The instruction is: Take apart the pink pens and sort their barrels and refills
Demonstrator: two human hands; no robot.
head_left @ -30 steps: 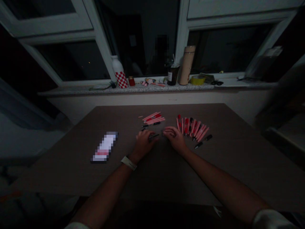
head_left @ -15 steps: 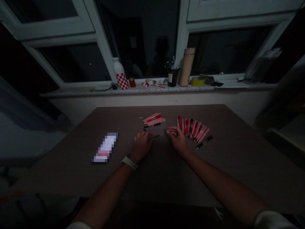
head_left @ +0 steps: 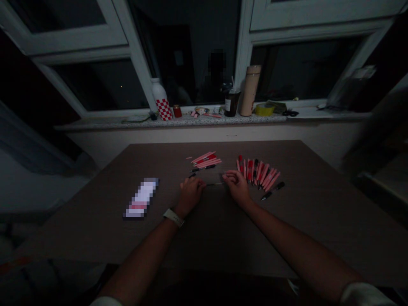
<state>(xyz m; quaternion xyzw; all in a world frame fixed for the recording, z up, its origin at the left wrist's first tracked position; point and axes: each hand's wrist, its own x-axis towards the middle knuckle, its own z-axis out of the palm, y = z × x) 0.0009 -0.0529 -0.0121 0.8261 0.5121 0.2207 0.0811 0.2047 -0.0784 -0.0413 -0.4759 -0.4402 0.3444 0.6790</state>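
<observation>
My left hand (head_left: pixel 191 191), with a pale watch band at the wrist, is closed, thumb and fingers pinching a thin dark rod that looks like a pen refill (head_left: pixel 214 184). It lies level across the gap between my hands. At its other end my right hand (head_left: pixel 236 185) has its fingers curled together; what they grip is too dim to make out. A small black piece (head_left: pixel 192 175) shows just past my left knuckles. Beyond it lie a black pen (head_left: pixel 204 168) and a pile of pink and red pens (head_left: pixel 206 160). Right of my right hand fans a row of pink, red and black pens (head_left: pixel 258 172).
A phone with a lit, blurred screen (head_left: pixel 141 198) lies on the brown table (head_left: pixel 95 191) at left. One black pen (head_left: pixel 273 191) is apart at right. On the windowsill stand a checkered bottle (head_left: pixel 163 102), a drink cup (head_left: pixel 231 103), a tan flask (head_left: pixel 250 91) and yellow tape (head_left: pixel 264 110).
The thin rod has swung from slanting to nearly level, and less of its dark part shows beside my left fingers. My left fingers shifted slightly; my right hand stays in place.
</observation>
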